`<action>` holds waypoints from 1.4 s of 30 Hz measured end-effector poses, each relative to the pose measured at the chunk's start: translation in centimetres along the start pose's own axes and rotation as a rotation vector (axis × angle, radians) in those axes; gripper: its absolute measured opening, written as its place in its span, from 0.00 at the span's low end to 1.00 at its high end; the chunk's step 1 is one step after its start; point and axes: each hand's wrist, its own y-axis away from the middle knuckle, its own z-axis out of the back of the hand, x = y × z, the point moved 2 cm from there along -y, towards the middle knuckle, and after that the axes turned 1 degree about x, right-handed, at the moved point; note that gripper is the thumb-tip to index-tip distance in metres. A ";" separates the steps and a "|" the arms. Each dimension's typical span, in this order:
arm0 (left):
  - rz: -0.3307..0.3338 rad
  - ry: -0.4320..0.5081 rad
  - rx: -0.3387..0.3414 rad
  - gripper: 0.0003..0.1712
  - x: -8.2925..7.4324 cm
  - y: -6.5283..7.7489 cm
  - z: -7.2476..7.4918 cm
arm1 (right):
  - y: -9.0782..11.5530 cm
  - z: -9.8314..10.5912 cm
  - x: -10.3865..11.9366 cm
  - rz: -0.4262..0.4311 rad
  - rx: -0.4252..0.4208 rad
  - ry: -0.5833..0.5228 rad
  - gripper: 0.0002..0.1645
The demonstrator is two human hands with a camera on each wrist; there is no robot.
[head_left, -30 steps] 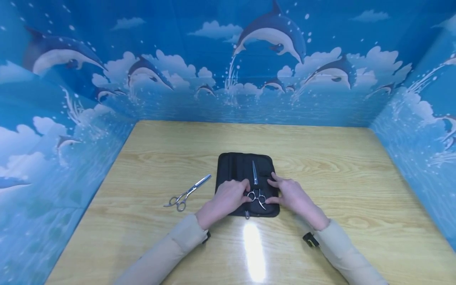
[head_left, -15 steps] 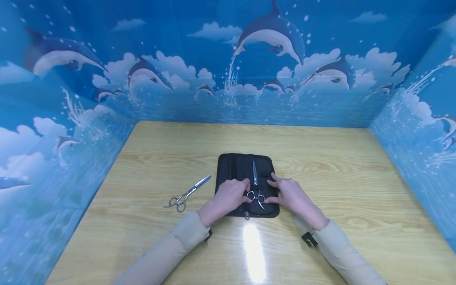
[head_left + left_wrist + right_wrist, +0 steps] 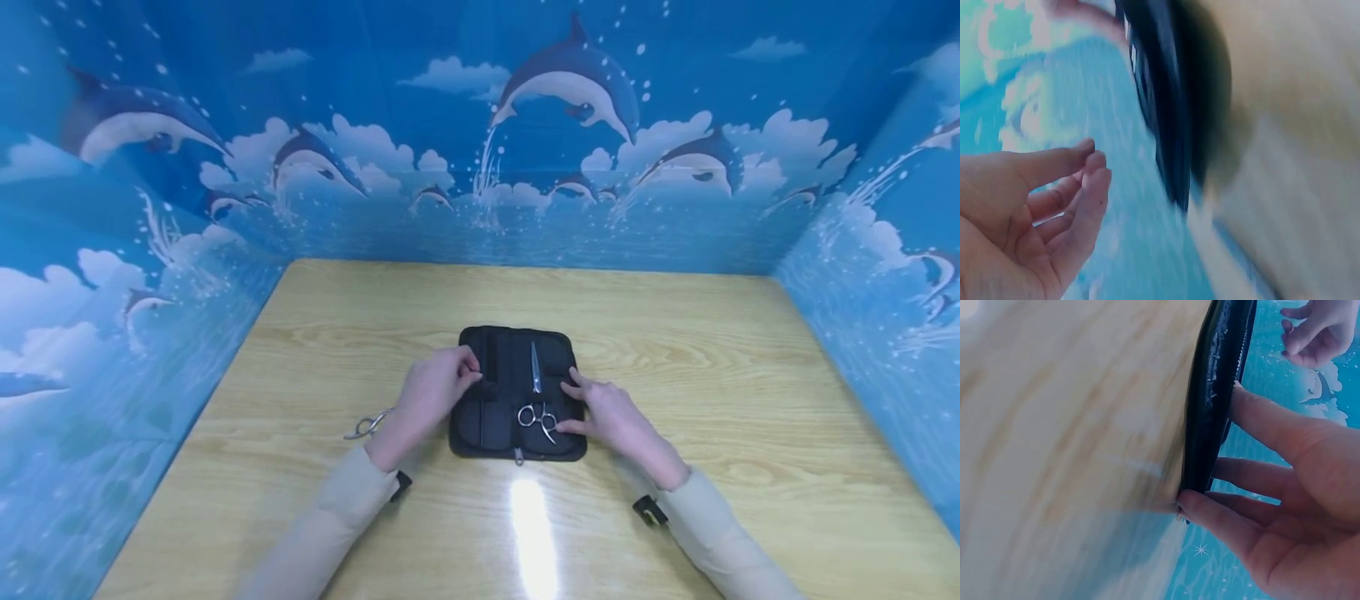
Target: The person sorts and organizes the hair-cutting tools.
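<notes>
While we look from the head view, the open black case [image 3: 465, 431] lies just below the centre of the frame, on the wooden table [image 3: 337, 308]. One pair of scissors [image 3: 536, 382] sits on the case's right panel, blades towards the top of the frame, with a dark strap apparently crossing near the pivot. Left of centre, a second pair [image 3: 380, 417] lies on the table outside the case; only part of its handle shows past the left hand [image 3: 433, 387]. That hand hovers at the case's left edge, thumb tip close to the fingertips; we see nothing held. The right hand [image 3: 613, 414] rests on the right edge, fingers spread. We judge the work partway: one pair looks seated, the other is outside, and the case is unclosed, its zip pull [image 3: 519, 457] at the lower edge.

Left wrist view, blurred: fingers loosely bent at lower left, empty; the case is a dark band at top centre.

Right wrist view: extended fingers touch the case's edge at centre right; how firmly, we cannot tell
</notes>
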 end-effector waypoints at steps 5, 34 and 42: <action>0.122 -0.024 -0.003 0.02 4.1 1.2 2.4 | 0.7 -0.1 -0.1 0.036 0.032 0.027 0.47; 0.207 -0.039 0.181 0.07 8.6 4.2 1.9 | 0.9 -0.3 -0.1 0.064 0.040 0.012 0.47; 0.190 -0.001 0.201 0.09 8.5 4.2 2.5 | 0.9 -0.3 -0.1 0.065 0.038 0.006 0.47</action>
